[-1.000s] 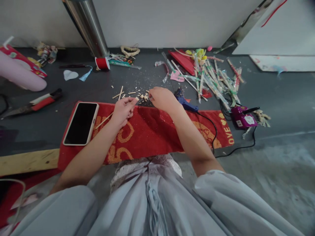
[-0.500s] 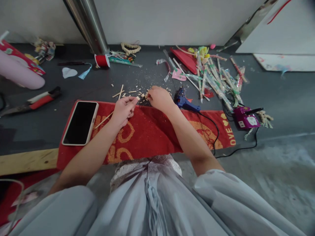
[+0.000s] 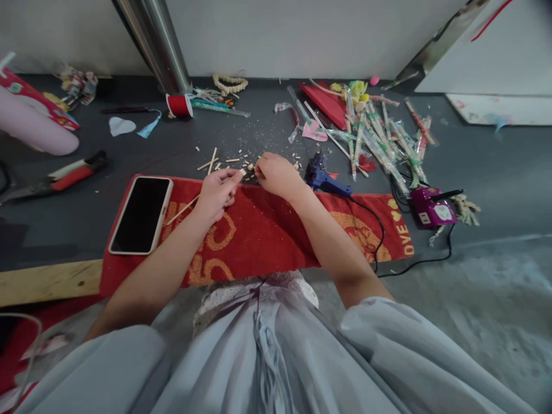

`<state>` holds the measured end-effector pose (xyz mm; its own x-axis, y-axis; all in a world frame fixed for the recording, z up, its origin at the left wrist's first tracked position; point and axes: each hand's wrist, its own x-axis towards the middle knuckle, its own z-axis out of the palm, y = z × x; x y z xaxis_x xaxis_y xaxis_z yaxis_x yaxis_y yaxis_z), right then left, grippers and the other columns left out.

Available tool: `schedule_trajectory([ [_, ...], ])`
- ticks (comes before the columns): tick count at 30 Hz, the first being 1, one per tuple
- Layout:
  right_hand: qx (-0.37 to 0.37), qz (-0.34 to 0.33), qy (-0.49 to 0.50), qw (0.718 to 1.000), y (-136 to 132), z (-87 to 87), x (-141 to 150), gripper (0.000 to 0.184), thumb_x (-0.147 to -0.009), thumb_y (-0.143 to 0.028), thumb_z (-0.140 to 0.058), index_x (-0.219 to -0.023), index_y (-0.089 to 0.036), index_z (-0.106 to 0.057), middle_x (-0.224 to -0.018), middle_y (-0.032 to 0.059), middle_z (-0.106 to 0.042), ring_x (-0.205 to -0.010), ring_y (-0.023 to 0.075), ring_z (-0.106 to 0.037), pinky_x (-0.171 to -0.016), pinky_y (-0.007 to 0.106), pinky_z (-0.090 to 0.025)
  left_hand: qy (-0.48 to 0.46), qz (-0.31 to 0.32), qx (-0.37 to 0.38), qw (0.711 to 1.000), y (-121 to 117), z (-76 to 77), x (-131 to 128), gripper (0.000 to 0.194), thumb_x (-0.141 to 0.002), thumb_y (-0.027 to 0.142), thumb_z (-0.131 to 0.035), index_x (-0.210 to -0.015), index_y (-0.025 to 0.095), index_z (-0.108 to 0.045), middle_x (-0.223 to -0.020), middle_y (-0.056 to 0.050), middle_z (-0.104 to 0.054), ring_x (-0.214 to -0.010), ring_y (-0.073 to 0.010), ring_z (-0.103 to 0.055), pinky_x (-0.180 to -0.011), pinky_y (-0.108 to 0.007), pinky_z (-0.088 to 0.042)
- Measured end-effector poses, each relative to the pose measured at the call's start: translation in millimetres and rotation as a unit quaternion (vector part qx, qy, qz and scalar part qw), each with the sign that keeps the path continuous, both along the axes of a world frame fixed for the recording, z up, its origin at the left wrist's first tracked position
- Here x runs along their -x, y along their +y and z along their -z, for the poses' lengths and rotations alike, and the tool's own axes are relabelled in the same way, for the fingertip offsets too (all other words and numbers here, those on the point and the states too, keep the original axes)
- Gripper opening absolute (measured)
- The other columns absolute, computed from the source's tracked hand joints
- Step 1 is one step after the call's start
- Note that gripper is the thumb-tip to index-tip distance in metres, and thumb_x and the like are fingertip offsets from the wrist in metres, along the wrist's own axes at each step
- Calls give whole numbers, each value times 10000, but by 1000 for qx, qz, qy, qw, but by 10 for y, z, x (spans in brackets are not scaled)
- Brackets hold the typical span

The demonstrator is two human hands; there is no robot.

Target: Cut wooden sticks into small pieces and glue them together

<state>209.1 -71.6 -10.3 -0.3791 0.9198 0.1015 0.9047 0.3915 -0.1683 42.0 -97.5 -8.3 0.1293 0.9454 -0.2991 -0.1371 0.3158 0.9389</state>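
Observation:
Between the thumb and fingers of my left hand [image 3: 219, 194] is a small pale wooden piece [image 3: 243, 172], its tip pointing right. My right hand [image 3: 280, 175] is bent down over scattered wooden bits [image 3: 246, 161], its fingertips closed; whatever they pinch is hidden behind the hand. Thin wooden sticks [image 3: 213, 160] lie just beyond my left hand, and another stick [image 3: 183, 209] runs out below it across the red towel [image 3: 263, 230]. A blue glue gun [image 3: 325, 179] rests to the right of my right hand.
A phone [image 3: 141, 215] lies on the towel's left end, with pliers [image 3: 56, 178] farther left. Wrapped sticks [image 3: 379, 135] are heaped at back right. A purple device [image 3: 432, 206] with a black cable sits right of the towel. Red thread [image 3: 179, 106] stands near the metal pole [image 3: 157, 46].
My right hand has shifted very slightly, its fingertips dipping a little toward the wooden bits. My left hand keeps its pinch on the small piece, almost unmoved.

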Motion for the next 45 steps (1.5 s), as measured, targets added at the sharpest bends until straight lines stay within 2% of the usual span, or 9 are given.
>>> schedule_trajectory([
  [3, -5, 8, 61, 998, -14, -58, -41, 202, -859, -148, -437, -905, -117, -632, -921, 123, -649, -819, 198, -562, -751, 320, -388, -1, -1, 2, 1000, -3, -9, -4, 56, -831, 153, -591, -788, 160, -555, -417, 96, -413, -315, -20, -236, -322, -151, -157],
  [7, -13, -37, 177, 983, -71, -125, -58, 139, -775, -103, -486, -817, -152, -610, -818, 55, -639, -771, 152, -550, -736, 277, -388, 8, 4, -5, 1000, -8, -6, -5, 77, -814, 185, -630, -795, 157, -561, -420, 97, -415, -319, -13, -238, -327, -150, -164],
  [10, -20, -58, 227, 972, -123, -135, -29, 166, -752, -82, -480, -851, -160, -588, -802, 31, -621, -732, 130, -534, -710, 258, -388, 17, 11, -10, 1000, -11, 3, -5, 107, -805, 217, -653, -805, 159, -563, -427, 100, -415, -321, -9, -246, -329, -146, -170],
  [17, -26, -69, 237, 969, -192, -157, 34, 218, -751, -44, -460, -911, -160, -555, -846, 34, -622, -742, 118, -530, -702, 254, -387, 40, 19, -8, 999, -21, -16, -24, 125, -796, 223, -666, -830, 156, -567, -434, 104, -422, -314, -3, -246, -330, -152, -161],
  [32, 6, -77, 286, 955, -227, -171, 26, 176, -798, -56, -499, -922, -168, -554, -897, 31, -615, -804, 121, -560, -763, 273, -434, 47, 14, -4, 999, -39, -51, -36, 97, -790, 202, -666, -779, 146, -587, -433, 95, -419, -312, 0, -250, -326, -152, -159],
  [45, -4, -83, 277, 957, -261, -145, 39, 205, -820, -64, -444, -942, -174, -566, -912, 39, -637, -841, 125, -576, -782, 268, -449, 55, 17, -8, 998, -44, -47, -21, 132, -778, 249, -684, -787, 159, -588, -451, 97, -411, -317, 0, -244, -331, -164, -166],
])
